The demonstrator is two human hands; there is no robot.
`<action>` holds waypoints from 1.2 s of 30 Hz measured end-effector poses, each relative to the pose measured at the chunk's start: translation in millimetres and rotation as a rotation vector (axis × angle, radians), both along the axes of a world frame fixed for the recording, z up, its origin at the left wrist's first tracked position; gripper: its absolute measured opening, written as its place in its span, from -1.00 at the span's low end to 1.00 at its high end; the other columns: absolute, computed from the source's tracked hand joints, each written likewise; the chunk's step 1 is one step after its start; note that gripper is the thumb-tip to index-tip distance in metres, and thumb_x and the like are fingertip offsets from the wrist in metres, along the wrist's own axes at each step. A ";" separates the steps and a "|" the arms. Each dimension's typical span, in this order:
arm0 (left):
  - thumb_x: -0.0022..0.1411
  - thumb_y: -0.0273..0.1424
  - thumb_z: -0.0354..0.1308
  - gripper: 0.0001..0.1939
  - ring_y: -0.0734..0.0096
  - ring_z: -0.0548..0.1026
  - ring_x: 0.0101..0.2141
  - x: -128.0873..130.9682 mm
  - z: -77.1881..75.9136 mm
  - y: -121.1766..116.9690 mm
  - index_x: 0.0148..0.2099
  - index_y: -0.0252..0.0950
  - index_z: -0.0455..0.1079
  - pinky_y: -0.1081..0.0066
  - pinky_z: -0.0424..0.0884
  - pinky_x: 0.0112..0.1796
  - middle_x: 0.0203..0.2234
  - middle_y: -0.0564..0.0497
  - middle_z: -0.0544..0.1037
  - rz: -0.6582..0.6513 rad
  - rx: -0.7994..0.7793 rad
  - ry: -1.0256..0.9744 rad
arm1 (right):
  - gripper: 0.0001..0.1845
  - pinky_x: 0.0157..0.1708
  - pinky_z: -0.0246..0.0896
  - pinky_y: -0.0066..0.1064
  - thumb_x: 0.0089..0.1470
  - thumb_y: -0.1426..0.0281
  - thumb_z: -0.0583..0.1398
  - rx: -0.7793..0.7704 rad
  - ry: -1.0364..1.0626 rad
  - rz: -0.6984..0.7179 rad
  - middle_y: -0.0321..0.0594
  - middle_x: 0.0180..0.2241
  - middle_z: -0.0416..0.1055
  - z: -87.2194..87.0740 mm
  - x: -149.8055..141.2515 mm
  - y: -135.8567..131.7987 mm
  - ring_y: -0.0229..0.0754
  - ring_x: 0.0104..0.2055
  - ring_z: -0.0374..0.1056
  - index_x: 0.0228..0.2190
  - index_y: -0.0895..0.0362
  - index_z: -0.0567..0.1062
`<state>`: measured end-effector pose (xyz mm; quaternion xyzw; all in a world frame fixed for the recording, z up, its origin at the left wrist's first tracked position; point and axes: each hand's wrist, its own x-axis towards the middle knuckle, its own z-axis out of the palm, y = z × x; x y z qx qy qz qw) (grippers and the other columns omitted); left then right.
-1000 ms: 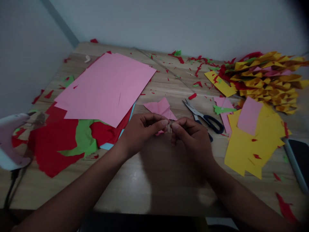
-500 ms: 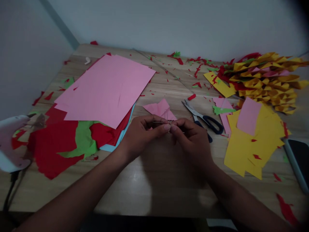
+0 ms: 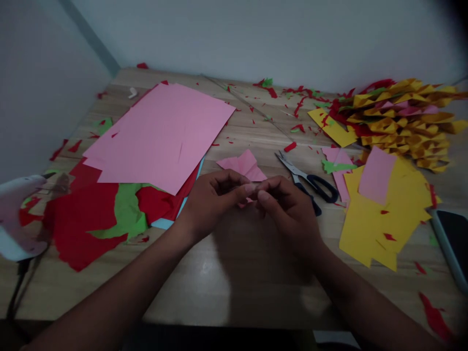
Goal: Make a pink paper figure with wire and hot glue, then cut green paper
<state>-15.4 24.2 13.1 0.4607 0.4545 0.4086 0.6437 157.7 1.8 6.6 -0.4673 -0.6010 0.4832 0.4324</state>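
Note:
My left hand (image 3: 219, 202) and my right hand (image 3: 288, 207) meet at the middle of the table, fingers bent and thumbs pinched against fingertips. Something small is between the fingertips, too dim and hidden to name. Just behind the fingers lies a folded pink paper shape (image 3: 244, 164) with crossed creases and pointed corners, its near part covered by my hands. Dark-handled scissors (image 3: 303, 176) lie half open right beside my right hand, blades pointing away.
Pink sheets (image 3: 161, 131) cover red and blue paper at left, near torn red paper (image 3: 80, 219) and green paper (image 3: 127, 209). A white corded device (image 3: 18, 219) stands far left. Yellow pieces (image 3: 383, 219), folded yellow paper (image 3: 405, 117) and a phone (image 3: 451, 243) are right. A thin rod (image 3: 248, 105) lies behind.
The fingertips have shifted slightly against each other. Thin pale strands that stuck out between them before no longer show. The papers and scissors stay where they were.

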 end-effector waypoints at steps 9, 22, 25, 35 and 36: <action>0.03 -0.31 0.42 -0.65 0.39 0.56 -0.30 -1.6 6.4 -1.5 -0.11 -0.26 0.55 0.43 0.45 -0.24 -0.32 0.00 0.64 -0.075 0.066 0.101 | -0.83 -0.49 0.28 -0.48 0.14 0.35 0.25 -0.009 -0.005 -0.123 -0.38 -0.57 0.41 5.4 2.3 3.4 -0.35 -0.55 0.31 -0.48 0.11 0.48; 0.17 -0.29 0.33 -0.81 0.54 0.45 -0.47 -0.2 -2.7 0.9 -0.38 -0.33 0.54 0.51 0.37 -0.38 -0.50 0.05 0.57 -0.106 -0.006 0.059 | -0.79 -0.44 0.30 -0.45 0.21 0.28 0.24 -0.105 0.155 -0.022 -0.35 -0.51 0.44 -3.3 6.2 3.3 -0.32 -0.49 0.36 -0.44 0.10 0.50; 0.18 -0.32 0.33 -0.82 0.58 0.43 -0.49 0.1 -4.4 0.8 -0.39 -0.32 0.52 0.55 0.34 -0.40 -0.53 0.09 0.55 -0.122 -0.020 0.010 | -0.82 -0.46 0.31 -0.45 0.20 0.30 0.25 -0.114 0.183 -0.041 -0.36 -0.52 0.46 -1.9 5.4 3.6 -0.33 -0.51 0.36 -0.42 0.11 0.49; 0.17 -0.38 0.32 -0.84 0.60 0.41 -0.48 0.5 -6.6 2.2 -0.40 -0.36 0.48 0.57 0.30 -0.41 -0.53 0.10 0.52 -0.119 0.014 0.008 | -0.87 -0.49 0.32 -0.47 0.12 0.40 0.27 -0.088 0.123 -0.108 -0.34 -0.54 0.47 3.0 1.6 3.5 -0.32 -0.53 0.40 -0.46 0.13 0.47; 0.18 -0.38 0.31 -0.84 0.61 0.40 -0.48 0.6 -6.9 2.2 -0.40 -0.35 0.47 0.57 0.30 -0.41 -0.53 0.11 0.52 -0.118 0.017 0.002 | -0.86 -0.49 0.32 -0.47 0.12 0.40 0.27 -0.080 0.124 -0.113 -0.34 -0.54 0.47 2.7 1.5 3.8 -0.32 -0.53 0.40 -0.46 0.13 0.46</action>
